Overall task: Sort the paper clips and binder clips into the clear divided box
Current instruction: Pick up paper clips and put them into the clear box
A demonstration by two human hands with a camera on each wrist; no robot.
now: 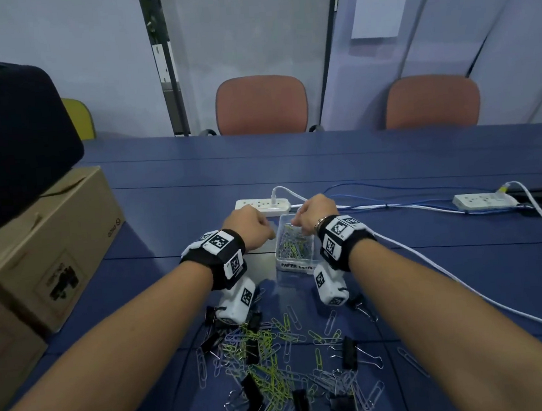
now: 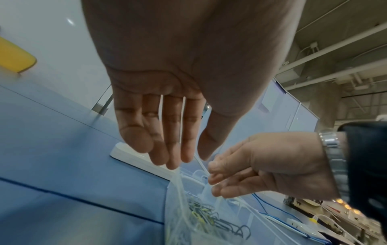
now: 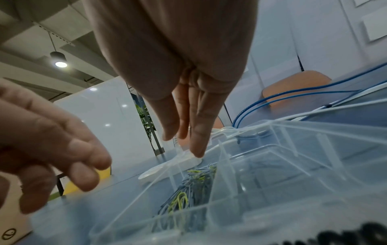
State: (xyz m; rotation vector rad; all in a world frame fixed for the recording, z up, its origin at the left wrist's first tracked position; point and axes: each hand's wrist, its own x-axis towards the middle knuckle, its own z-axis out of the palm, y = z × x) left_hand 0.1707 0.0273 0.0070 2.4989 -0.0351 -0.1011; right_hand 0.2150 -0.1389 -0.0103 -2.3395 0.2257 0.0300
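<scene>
Above clear divided box (image 1: 296, 262) — both hands' fingers (image 3: 196, 140), paper clips (image 1: 291, 246) beneath

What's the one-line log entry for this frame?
left hand: empty, at clear divided box | right hand: fingertips at box far rim, grip unclear | paper clips: some in one compartment | binder clips: on table

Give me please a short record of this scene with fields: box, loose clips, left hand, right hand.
box: clear divided box, paper clips in one compartment
loose clips: paper clips and black binder clips mixed on the blue table, nearer the person
left hand: left hand open, empty, beside the box
right hand: right hand over the box, fingers extended, touching its far rim
</scene>
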